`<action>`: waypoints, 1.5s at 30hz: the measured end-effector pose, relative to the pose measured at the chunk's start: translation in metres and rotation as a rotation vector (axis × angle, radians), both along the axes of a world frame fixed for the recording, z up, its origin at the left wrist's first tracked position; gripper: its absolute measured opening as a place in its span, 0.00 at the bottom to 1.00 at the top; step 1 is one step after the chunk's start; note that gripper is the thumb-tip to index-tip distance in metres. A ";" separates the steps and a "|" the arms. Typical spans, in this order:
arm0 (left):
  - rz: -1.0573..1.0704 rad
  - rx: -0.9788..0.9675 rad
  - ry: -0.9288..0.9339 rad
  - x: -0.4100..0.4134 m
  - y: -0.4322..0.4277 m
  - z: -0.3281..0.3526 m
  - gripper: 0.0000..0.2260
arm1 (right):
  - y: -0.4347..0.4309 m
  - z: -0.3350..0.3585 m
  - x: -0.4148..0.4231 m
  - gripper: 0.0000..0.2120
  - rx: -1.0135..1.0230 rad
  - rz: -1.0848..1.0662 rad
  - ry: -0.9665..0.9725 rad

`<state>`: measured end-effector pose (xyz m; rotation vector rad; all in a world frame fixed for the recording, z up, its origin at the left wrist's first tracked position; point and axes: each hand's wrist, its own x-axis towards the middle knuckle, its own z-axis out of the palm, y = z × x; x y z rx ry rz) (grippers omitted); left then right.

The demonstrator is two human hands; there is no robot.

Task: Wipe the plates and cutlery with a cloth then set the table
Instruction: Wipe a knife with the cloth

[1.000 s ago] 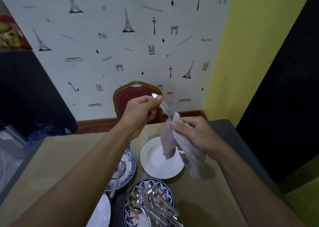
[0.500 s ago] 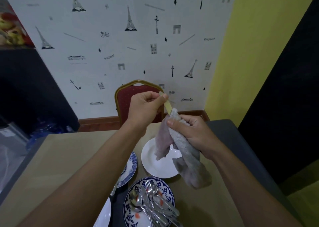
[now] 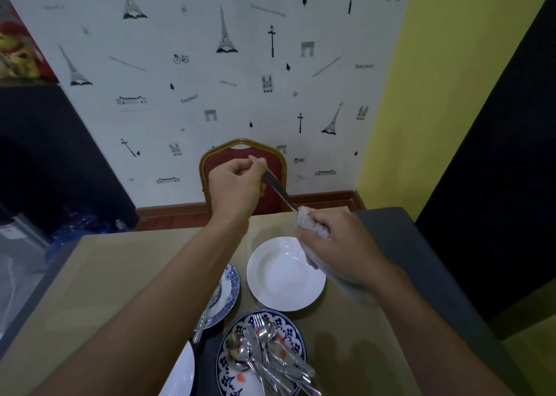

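Appears as two bare arms, uncovered from the lower edge of the picture up to the fingertips. Long and smooth along the left forearm (image 3: pixel 168 299), wide near the camera and tapering to a narrower wrist. Bare too at the left hand (image 3: pixel 234 185), rounded across the knuckles. Equally bare along the right forearm (image 3: pixel 421 320), broad at the bottom corner and slimming toward the wrist. Bare at the right hand (image 3: pixel 337 245), with low ridges of knuckle and tendon across its back. Finer surface detail lost in the dim light.
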<state>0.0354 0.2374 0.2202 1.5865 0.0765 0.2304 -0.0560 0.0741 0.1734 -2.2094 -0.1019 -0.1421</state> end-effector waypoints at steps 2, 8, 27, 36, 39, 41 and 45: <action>-0.058 0.021 0.005 -0.003 -0.003 -0.001 0.05 | 0.001 0.002 0.007 0.18 -0.026 0.002 -0.048; -0.326 -0.028 0.037 0.002 0.006 0.006 0.08 | 0.005 0.009 0.008 0.15 0.166 0.021 0.021; -0.477 0.183 0.013 -0.015 0.018 0.004 0.08 | 0.017 0.025 0.014 0.15 0.601 0.131 0.212; -0.203 -0.010 0.066 0.001 0.033 0.003 0.10 | 0.007 0.019 0.005 0.16 0.447 0.223 0.297; -0.416 0.087 0.159 -0.013 0.029 -0.009 0.11 | 0.012 0.018 0.012 0.17 0.490 0.156 0.221; -0.510 0.088 0.210 -0.022 0.026 -0.019 0.11 | 0.014 0.015 0.018 0.15 0.513 0.112 0.181; -0.475 -0.041 0.236 -0.023 0.029 -0.030 0.08 | 0.023 0.010 0.023 0.10 0.488 0.099 0.185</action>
